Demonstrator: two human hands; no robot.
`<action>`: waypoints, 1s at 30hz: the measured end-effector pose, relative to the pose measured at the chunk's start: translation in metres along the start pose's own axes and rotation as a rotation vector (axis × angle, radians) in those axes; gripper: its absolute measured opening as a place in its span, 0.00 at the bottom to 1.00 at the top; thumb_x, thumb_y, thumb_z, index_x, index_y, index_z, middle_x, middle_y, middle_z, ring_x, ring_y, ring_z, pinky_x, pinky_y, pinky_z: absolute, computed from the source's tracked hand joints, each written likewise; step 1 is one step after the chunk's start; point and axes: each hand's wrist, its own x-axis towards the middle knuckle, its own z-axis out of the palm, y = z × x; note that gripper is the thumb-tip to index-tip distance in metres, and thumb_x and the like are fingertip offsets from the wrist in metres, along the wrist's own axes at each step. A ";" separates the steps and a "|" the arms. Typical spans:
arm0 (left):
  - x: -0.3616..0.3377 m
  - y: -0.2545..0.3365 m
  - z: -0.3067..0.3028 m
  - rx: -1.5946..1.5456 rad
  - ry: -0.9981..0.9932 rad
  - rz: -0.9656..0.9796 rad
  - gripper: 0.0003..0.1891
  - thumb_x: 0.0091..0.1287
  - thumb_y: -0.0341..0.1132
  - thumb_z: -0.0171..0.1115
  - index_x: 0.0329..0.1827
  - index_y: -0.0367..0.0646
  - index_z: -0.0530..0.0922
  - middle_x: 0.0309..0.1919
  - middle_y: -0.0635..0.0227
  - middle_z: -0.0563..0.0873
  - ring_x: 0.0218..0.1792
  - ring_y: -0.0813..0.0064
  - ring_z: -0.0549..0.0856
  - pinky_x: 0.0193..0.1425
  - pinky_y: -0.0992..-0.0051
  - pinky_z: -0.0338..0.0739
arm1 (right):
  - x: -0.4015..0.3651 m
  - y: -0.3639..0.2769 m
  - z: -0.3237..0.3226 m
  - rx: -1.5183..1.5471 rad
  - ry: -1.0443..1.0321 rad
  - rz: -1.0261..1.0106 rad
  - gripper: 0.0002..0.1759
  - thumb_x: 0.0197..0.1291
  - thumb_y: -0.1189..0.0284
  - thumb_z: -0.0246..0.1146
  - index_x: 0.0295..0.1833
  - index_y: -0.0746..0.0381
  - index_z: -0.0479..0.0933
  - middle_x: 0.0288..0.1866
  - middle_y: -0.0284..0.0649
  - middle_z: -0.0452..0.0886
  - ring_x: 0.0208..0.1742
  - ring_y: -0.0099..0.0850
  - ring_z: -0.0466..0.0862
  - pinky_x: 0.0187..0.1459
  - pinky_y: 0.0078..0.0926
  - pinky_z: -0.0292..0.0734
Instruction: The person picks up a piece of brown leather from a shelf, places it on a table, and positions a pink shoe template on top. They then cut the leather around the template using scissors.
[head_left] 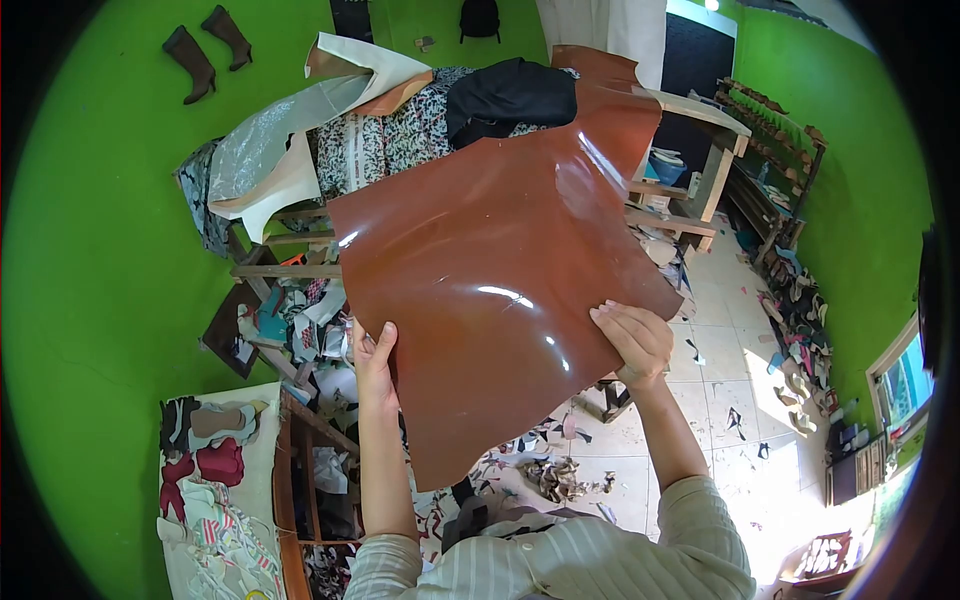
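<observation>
A large glossy brown leather sheet (470,250) spreads out in front of me, its far end lying over the table at the back. My left hand (375,362) grips the sheet's left edge, thumb on top and fingers mostly hidden underneath. On the right edge, my right hand (636,342) is closed with its fingers over the top; the thumb is out of sight. The near part of the sheet hangs down in a point toward my body. Beyond it, black folded cloth (513,98) rests on a black-and-white patterned material (375,150).
Silver-grey sheet material (265,135) drapes over the table's left end. At lower left, a white-topped table (262,420) carries cut pieces. Scraps (555,478) litter the tiled floor. Shoes (795,400) line the right wall, below a shoe rack (770,120). Boots (190,65) hang on the green wall.
</observation>
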 end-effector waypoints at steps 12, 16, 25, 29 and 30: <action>-0.014 -0.007 -0.023 0.077 0.051 0.025 0.29 0.55 0.31 0.66 0.60 0.44 0.64 0.49 0.69 0.76 0.49 0.74 0.76 0.52 0.75 0.72 | -0.033 -0.011 0.007 0.234 -0.337 0.131 0.20 0.31 0.77 0.60 0.38 0.62 0.79 0.34 0.39 0.81 0.36 0.32 0.82 0.36 0.26 0.78; -0.006 -0.009 -0.018 0.008 0.018 0.007 0.27 0.56 0.31 0.65 0.60 0.46 0.65 0.47 0.70 0.77 0.47 0.74 0.77 0.51 0.74 0.72 | -0.031 0.011 0.023 0.201 -0.420 0.196 0.24 0.29 0.78 0.62 0.42 0.60 0.77 0.36 0.39 0.80 0.37 0.35 0.81 0.37 0.27 0.77; 0.006 -0.010 -0.012 -0.030 0.037 0.058 0.24 0.57 0.32 0.64 0.57 0.46 0.67 0.44 0.70 0.77 0.43 0.75 0.78 0.48 0.74 0.74 | -0.044 0.025 0.050 0.283 -0.329 0.156 0.22 0.34 0.81 0.60 0.43 0.62 0.77 0.38 0.40 0.81 0.37 0.34 0.82 0.38 0.26 0.78; 0.002 -0.007 -0.016 -0.020 0.040 0.062 0.25 0.56 0.32 0.65 0.56 0.46 0.67 0.44 0.70 0.78 0.43 0.74 0.79 0.47 0.75 0.75 | -0.050 0.021 0.056 0.298 -0.342 0.174 0.21 0.37 0.82 0.57 0.44 0.62 0.77 0.38 0.41 0.81 0.37 0.34 0.82 0.38 0.26 0.78; 0.001 -0.005 -0.016 -0.010 0.057 0.067 0.25 0.56 0.32 0.65 0.56 0.46 0.67 0.44 0.69 0.78 0.43 0.74 0.79 0.47 0.75 0.75 | -0.049 0.020 0.058 0.316 -0.338 0.182 0.22 0.37 0.82 0.57 0.44 0.62 0.77 0.38 0.40 0.81 0.37 0.34 0.82 0.38 0.26 0.78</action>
